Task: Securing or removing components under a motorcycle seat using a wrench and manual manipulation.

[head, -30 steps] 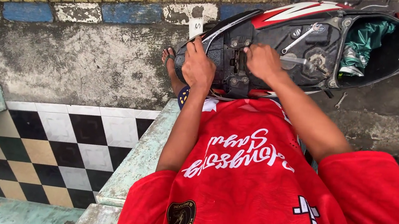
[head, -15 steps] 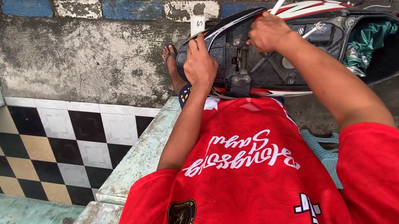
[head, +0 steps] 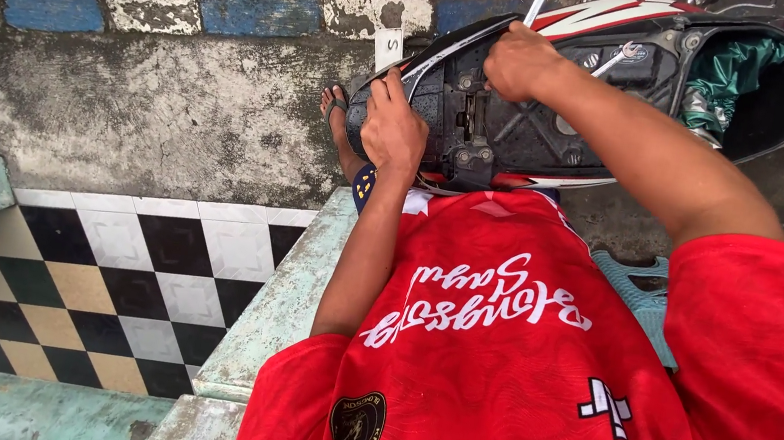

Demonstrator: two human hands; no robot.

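Underneath, black ribbed scooter seat (head: pixel 515 130)

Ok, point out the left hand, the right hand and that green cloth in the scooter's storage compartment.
left hand (head: pixel 393 134), head view, on the back of the hand.
right hand (head: pixel 522 61), head view, on the knuckles.
green cloth (head: pixel 729 78), head view, on its crumpled middle inside the compartment.
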